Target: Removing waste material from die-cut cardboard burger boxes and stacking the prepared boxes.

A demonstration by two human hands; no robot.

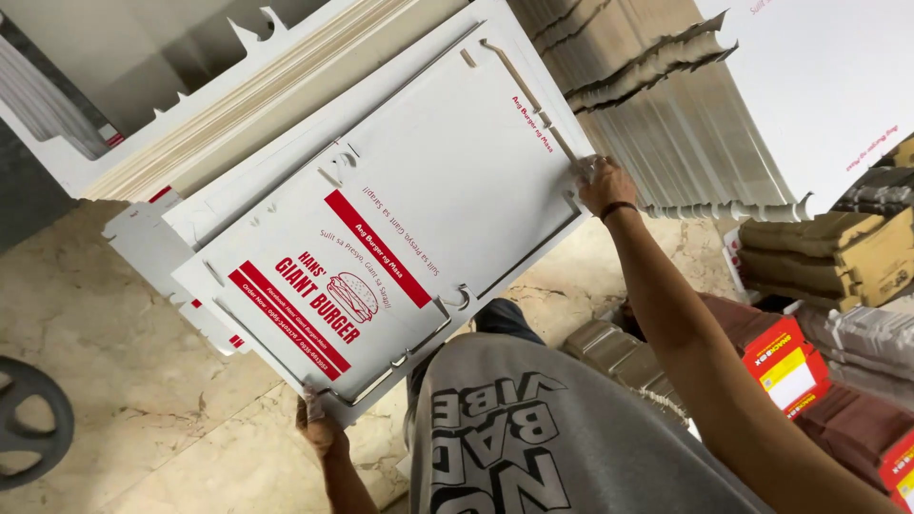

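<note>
Die-cut cardboard sheet point(381, 228) lifted off the stack point(257, 105), gripped at opposite corners by left hand point(319, 428) and right hand point(602, 186); waste border not yet stripped.

This looks like a small packaging or box-making workshop, perhaps a storeroom for one. Thick stacks of flat white die-cut sheets point(238, 105) and bundles of brown cardboard point(666, 105) lean all round, and a printed box blank point(400, 219) with cut slots and tabs lies on top. More tied bundles point(838, 252) and red cartons point(785, 362) stand on the marble floor point(124, 362).
</note>
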